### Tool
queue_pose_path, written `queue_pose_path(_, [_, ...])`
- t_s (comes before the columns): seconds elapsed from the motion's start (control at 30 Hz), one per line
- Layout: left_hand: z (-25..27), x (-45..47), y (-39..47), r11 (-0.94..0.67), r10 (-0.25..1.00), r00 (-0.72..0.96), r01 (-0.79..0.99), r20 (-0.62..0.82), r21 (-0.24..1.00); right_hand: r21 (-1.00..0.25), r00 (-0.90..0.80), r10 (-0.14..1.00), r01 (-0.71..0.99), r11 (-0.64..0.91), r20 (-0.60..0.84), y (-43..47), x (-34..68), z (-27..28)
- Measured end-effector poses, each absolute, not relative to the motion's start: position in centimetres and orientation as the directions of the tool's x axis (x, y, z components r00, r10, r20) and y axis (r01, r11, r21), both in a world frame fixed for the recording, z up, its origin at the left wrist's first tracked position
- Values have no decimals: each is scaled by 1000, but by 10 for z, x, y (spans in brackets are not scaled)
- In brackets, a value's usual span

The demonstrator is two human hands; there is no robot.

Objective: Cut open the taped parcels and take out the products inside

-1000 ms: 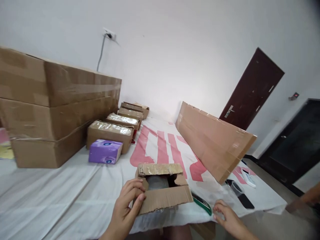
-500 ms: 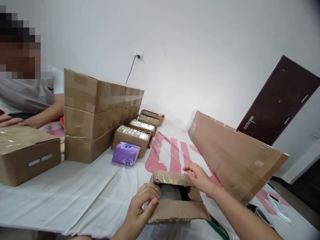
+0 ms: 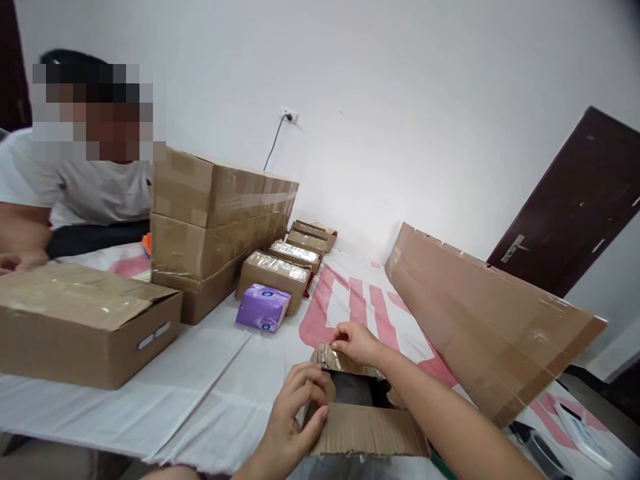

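In front of me is a small cardboard box [image 3: 373, 430] with its flaps raised and a dark grey thing [image 3: 353, 390] inside, whose kind I cannot make out. My left hand [image 3: 305, 407] grips the left side of this box, fingers over the edge and thumb at the near flap. At the far flap, which carries shiny clear tape, my right hand [image 3: 357, 343] is closed with fingertips pinched on its upper left edge. My right forearm covers the box's right corner.
A purple tissue pack [image 3: 263, 308] lies ahead, before a row of small boxes [image 3: 273, 273]. Stacked cartons [image 3: 183, 240] rise at left, beside a large carton [image 3: 90, 327] and a seated person [image 3: 100, 193]. A cardboard panel [image 3: 480, 313] and tape roll [image 3: 547, 453] are at right.
My right hand has moved left along the far flap and closed on its edge. My left hand stays on the box. The large carton at left has shifted right, and the person has leaned in.
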State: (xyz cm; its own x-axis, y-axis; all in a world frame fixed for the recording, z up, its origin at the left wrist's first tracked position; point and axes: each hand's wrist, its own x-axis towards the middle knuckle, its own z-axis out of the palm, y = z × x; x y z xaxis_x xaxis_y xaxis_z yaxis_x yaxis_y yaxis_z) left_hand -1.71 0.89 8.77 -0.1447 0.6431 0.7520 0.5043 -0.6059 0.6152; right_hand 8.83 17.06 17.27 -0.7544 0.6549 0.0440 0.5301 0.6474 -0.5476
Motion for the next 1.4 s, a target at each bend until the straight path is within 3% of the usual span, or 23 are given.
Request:
queue_pose_path(0.13, [82,-24,13,-487,700,-64,686,711,541,-573,-777,629,499,650,38,171,96,175])
queue_pose_path(0.3, [83,-31,14,-448,778,10,710,628,544,-605,-784,621,493,625,3,185,100,171])
queue_pose_path(0.4, [85,-34,14,-456,772,19,713,635,532,-589,-780,623,477,652,57,188,100,166])
queue_pose_path(0.53, [83,-41,19,-438,787,21,723,617,534,-502,-776,593,432,749,216,174,105,165])
queue_pose_path(0.67, [82,-44,26,-400,820,32,746,571,533,-351,-804,486,370,860,343,156,113,166])
queue_pose_path(0.87, [84,-41,31,-352,815,-18,779,579,519,-209,-870,314,250,945,379,156,120,160])
queue_pose_path(1.07, [86,-41,34,-322,810,-63,782,583,534,-167,-907,228,178,970,354,145,133,163])
queue_pose_path(1.17, [86,-39,36,-329,800,-85,766,595,552,-178,-912,246,196,964,327,134,150,168])
queue_pose_path(1.4, [80,-33,34,-379,793,-102,689,601,617,-228,-790,481,424,877,380,146,163,173])
